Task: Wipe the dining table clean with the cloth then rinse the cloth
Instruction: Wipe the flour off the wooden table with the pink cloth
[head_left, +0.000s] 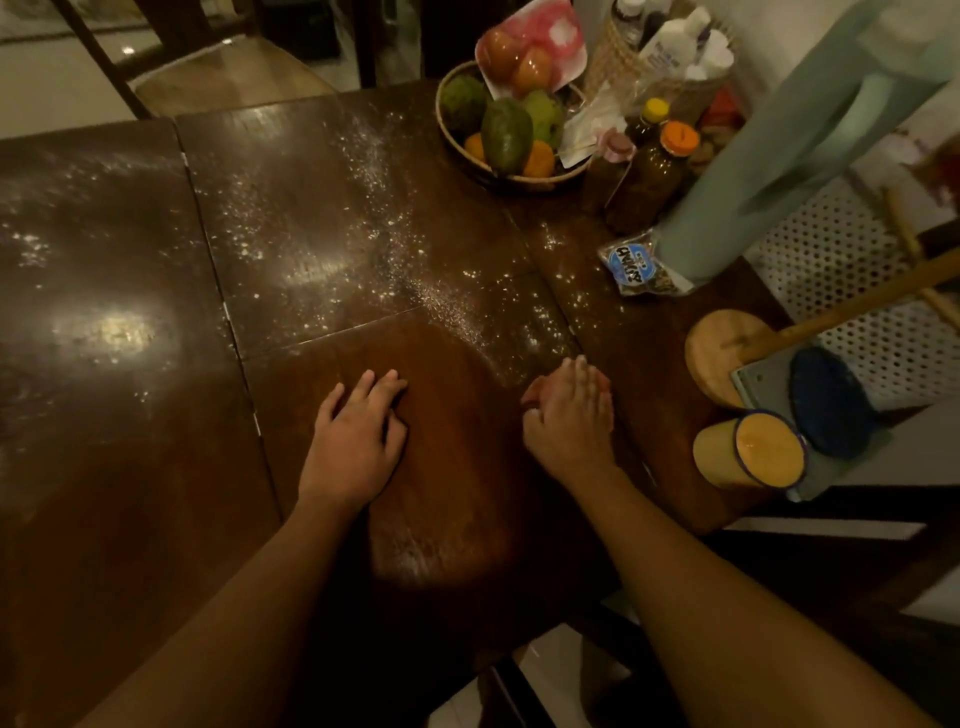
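The left hand (358, 436) lies palm down on the table (130, 467), fingers loosely spread and holding nothing. The right hand (569, 415) stands beside it, fingers straight and together, seemingly tipped onto its little-finger edge, and it too is empty. The wood between and just in front of the hands looks mostly bare, but beyond the fingertips a white powder (363, 228) is scattered in a broad band that also runs far out to the left. No cloth is in either hand. A dark blue round thing (831, 402) lies off to the right of the right hand, just off the table edge, and it may be the cloth, though I cannot tell for sure. Near it are a yellow cup (750, 449) and a round wooden board (714, 353). Farther beyond the right hand are a packet (636, 265), some bottles (649, 176) and a fruit basket (519, 179). I judge the wiping is hardly begun, as most of the powder is unswept. The next move calls for a cloth in hand. After that, long strokes should draw the powder toward the near edge, taking care around the cup and packet.
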